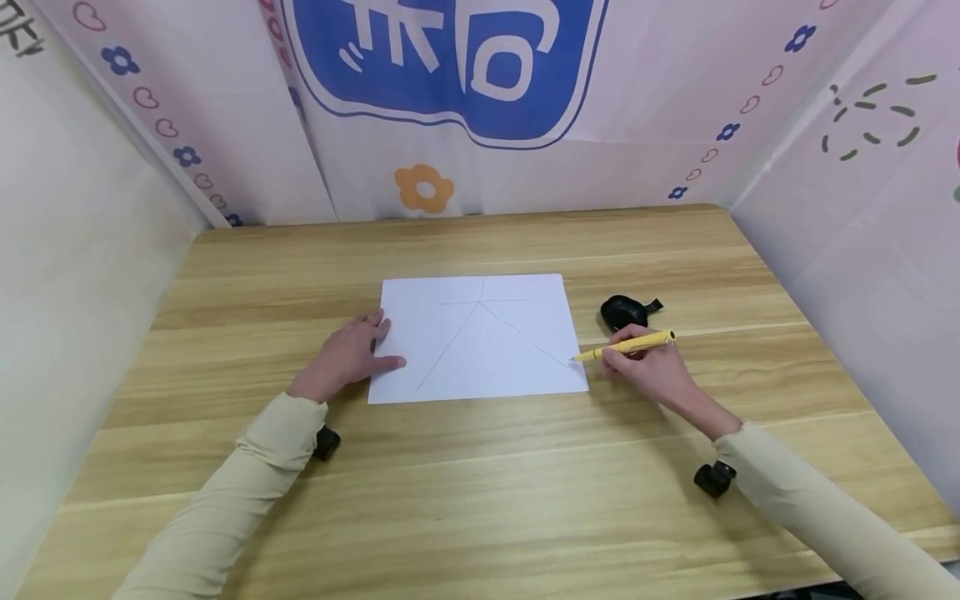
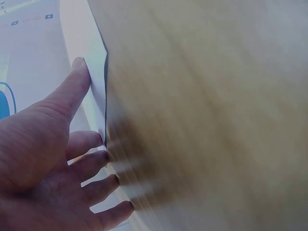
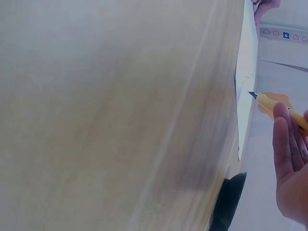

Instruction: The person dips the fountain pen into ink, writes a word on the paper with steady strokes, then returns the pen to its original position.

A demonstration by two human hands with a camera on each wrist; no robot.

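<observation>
A white sheet of paper (image 1: 495,350) lies on the wooden table, bearing thin lines: a short upright stroke, a level stroke across it, and two long slanting strokes spreading downward. My left hand (image 1: 347,354) rests at the sheet's left edge, thumb on the paper and fingers spread along the side. In the left wrist view the thumb (image 2: 72,89) presses on the paper. My right hand (image 1: 648,367) pinches a yellow fountain pen (image 1: 630,344), its nib at the lower end of the right slanting line. The right wrist view shows the nib (image 3: 252,94) close over the paper.
A black rounded case (image 1: 624,312) with a short strap sits just beyond my right hand. The wooden table (image 1: 480,500) extends around the sheet. Printed cloth walls (image 1: 225,100) stand at the back and both sides. Small black devices (image 1: 715,479) are fixed at both wrists.
</observation>
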